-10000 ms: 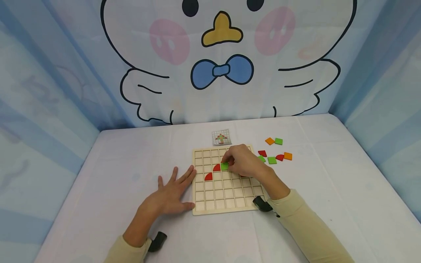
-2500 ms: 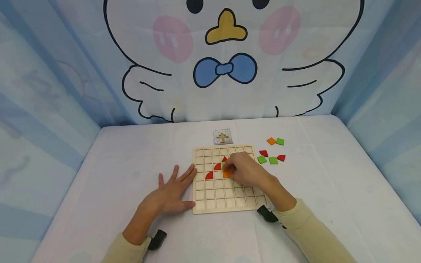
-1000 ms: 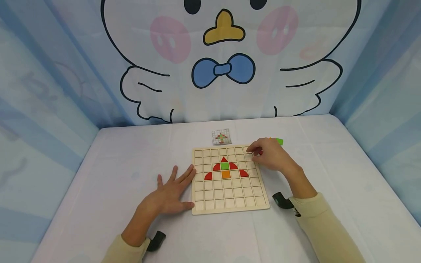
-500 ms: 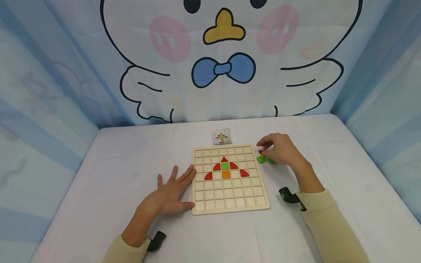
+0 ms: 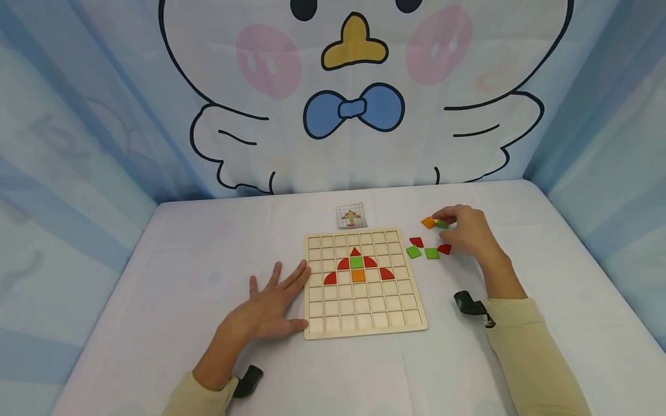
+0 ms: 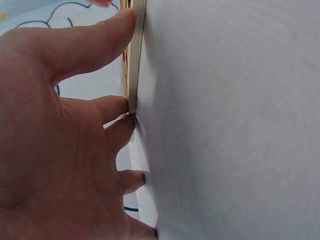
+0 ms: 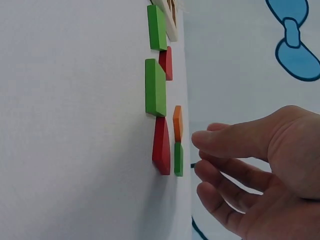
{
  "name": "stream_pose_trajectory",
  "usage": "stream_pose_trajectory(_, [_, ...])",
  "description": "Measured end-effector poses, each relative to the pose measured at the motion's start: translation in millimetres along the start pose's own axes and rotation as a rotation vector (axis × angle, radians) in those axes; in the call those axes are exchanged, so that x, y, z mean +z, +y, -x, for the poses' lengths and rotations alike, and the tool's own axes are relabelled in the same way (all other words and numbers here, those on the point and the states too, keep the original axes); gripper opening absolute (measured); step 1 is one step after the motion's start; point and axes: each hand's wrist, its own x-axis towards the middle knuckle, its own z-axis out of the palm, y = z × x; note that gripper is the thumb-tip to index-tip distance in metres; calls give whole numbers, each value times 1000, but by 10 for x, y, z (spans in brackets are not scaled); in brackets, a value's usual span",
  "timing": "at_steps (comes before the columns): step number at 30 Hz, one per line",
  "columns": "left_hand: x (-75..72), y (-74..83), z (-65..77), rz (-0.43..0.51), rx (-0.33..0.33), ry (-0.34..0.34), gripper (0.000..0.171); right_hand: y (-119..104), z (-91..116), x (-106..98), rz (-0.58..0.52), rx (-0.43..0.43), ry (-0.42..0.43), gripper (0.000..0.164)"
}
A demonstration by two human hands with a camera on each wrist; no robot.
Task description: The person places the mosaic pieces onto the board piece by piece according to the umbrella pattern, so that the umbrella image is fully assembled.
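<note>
A wooden grid board (image 5: 333,323) lies mid-table. Set in its cells are several red quarter-round pieces (image 5: 387,274), a red triangle (image 5: 355,252), a green square (image 5: 356,262) and an orange square (image 5: 358,276). My left hand (image 5: 270,309) rests on the cloth with fingers spread, thumb and a fingertip touching the board's left edge. Right of the board, my right hand (image 5: 468,231) hovers above a loose green tile (image 5: 442,224) beside an orange tile (image 5: 428,222). Its fingers are loosely bent, apart from the tiles in the right wrist view, and hold nothing.
Nearer the board lie a loose red piece (image 5: 416,242), two green tiles (image 5: 432,253) and another red piece (image 5: 444,249). Behind the board sits a small card (image 5: 351,216) printed with a coloured grid pattern. A cartoon curtain (image 5: 354,156) hangs behind the white table.
The red triangle and orange square have been set in the board since the oldest frame. My right hand has left the board and moved right, over the loose tiles. My left hand stays put.
</note>
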Motion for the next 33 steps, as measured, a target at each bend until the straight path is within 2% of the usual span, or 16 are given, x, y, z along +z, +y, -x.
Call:
stream_pose_trajectory(7, [0, 5, 3, -1, -9, 1, 100, 105, -36, 26, -29, 50, 85, 49])
stream_pose_trajectory(13, [-6, 2, 10, 6, -3, -3, 100, 161, -61, 33, -17, 91, 45, 53])
stream_pose_trajectory(21, [8, 11, 3, 0, 3, -6, 100, 248, -43, 74, 9, 80, 41, 44])
stream_pose_trajectory(33, [0, 4, 8, -5, -8, -4, 100, 206, -67, 80, 18, 58, 57, 35])
